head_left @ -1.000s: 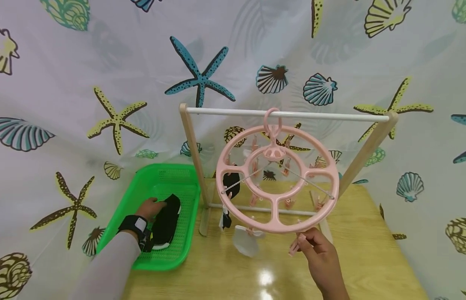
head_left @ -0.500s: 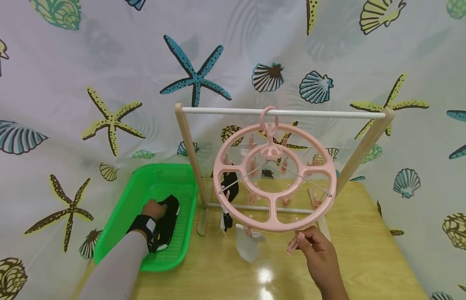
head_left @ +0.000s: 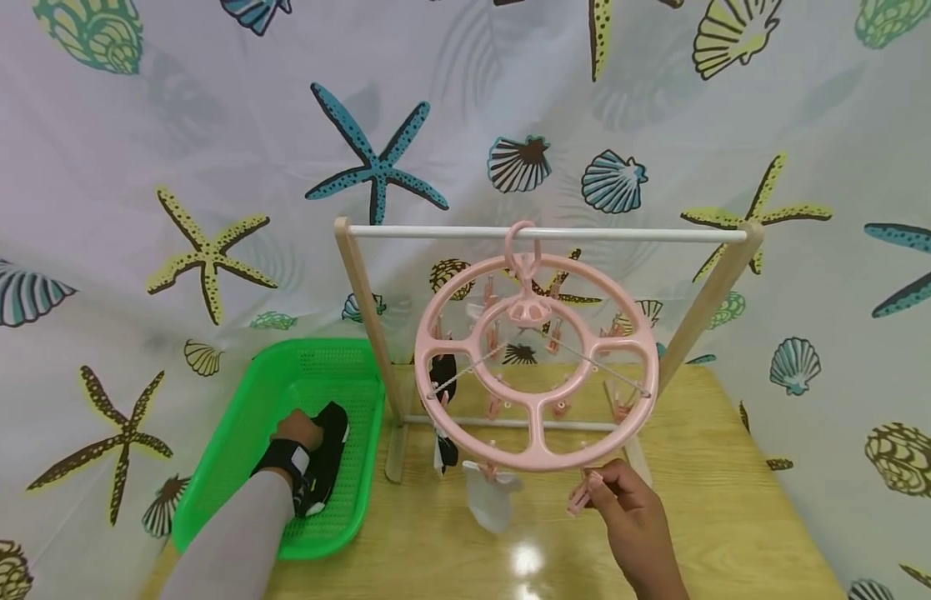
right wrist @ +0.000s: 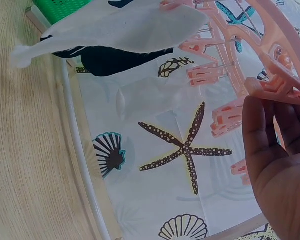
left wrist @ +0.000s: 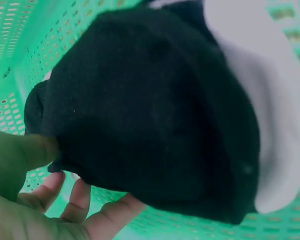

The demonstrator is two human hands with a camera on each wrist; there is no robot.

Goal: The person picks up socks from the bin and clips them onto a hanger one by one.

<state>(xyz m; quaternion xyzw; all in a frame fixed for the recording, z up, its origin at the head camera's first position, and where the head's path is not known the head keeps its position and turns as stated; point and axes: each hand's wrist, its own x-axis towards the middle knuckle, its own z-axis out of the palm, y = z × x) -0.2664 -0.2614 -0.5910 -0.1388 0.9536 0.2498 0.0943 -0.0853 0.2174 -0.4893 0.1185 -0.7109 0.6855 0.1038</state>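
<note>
Inside the green basket [head_left: 315, 546], my left hand [head_left: 298, 429] pinches the edge of a black sock [head_left: 328, 454]. Its thumb lies on top of the fabric with the fingers below, as the left wrist view shows; a white part [left wrist: 277, 105] lies along the sock's far side. My right hand [head_left: 636, 521] pinches a pink clothespin [head_left: 579, 497] under the front rim of a round pink clip hanger [head_left: 536, 457]. A white sock [head_left: 489, 500] hangs from the hanger's front, and black-and-white socks [head_left: 446, 450] hang at its left side.
The hanger hooks over a white bar [head_left: 623, 235] on a wooden stand [head_left: 367, 308], with several other clothespins [right wrist: 227, 117] dangling below. Basket and stand are on a wooden table [head_left: 720, 517]. A patterned curtain [head_left: 465, 100] surrounds the back and sides.
My left hand has shifted from the upper left of the black sock onto it and now grips it. The right hand keeps its pinch on the clothespin. The head view has shifted slightly.
</note>
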